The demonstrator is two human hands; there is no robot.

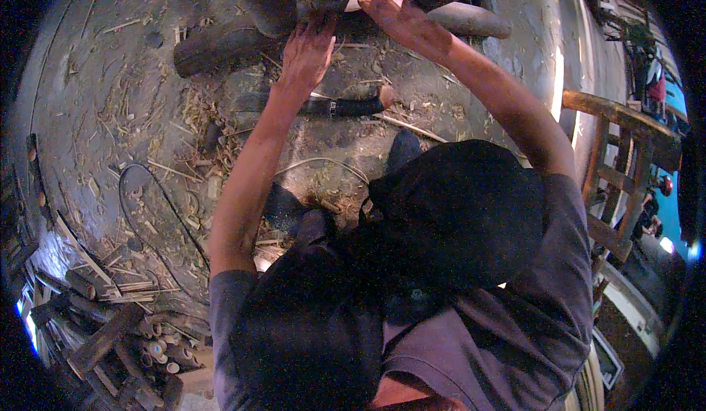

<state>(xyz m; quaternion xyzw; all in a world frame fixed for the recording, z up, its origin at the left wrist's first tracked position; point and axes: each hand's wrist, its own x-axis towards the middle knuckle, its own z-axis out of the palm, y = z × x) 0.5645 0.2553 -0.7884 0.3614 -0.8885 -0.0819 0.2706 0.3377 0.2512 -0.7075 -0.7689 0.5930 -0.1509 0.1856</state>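
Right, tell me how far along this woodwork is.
Done: shavings and split strips litter the ground, and cut bamboo pieces are piled at lower left. In hand: the left hand steadies a dark wooden piece while the right hand presses a small pale object to it. Left: a log lies untouched below; how much remains is unclear.

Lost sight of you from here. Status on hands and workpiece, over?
Left hand flat on dark log. Right hand pinching pale piece against it. Shavings and black-handled tool on ground below, nothing blocking.
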